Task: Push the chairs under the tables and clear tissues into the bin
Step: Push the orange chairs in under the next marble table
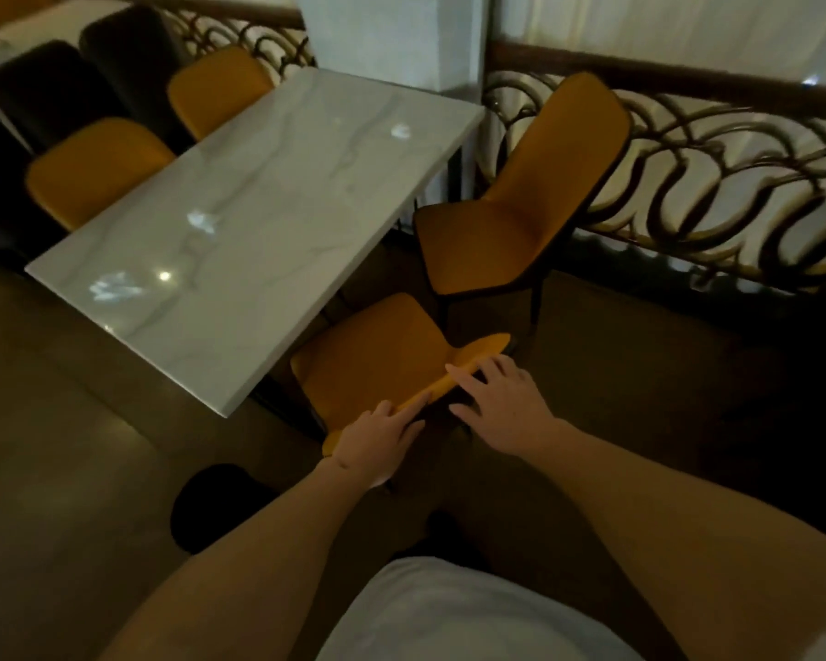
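A white marble-patterned rectangular table top [277, 202] is seen at the middle of the view, running away toward the upper right. A dark curled-metal railing [687, 183] is set along the right side behind it, and a brown floor [58, 422] is spread below.

Four mustard-yellow upholstered chairs are placed round the table. One yellow chair with a tall back [520, 193] is stood off the table's far right corner, well clear of the edge and turned at an angle. Two more yellow chairs are tucked in along the left side, one nearer [91, 169] and one farther [215, 88], with dark chairs [53, 93] ranged behind them.

The nearest yellow chair [377, 355] is placed at the table's near right side, its seat partly under the top. Its backrest's top edge is touched by both hands. The left hand [377, 441] is laid on the edge's left part with fingers extended, not wrapped round it. The right hand [501, 403] is spread flat over the right part, fingers straight and parted.

Three crumpled white tissues are left on the table top: one near the front corner [110, 286], one at mid-table [201, 220], one toward the far end [400, 131].
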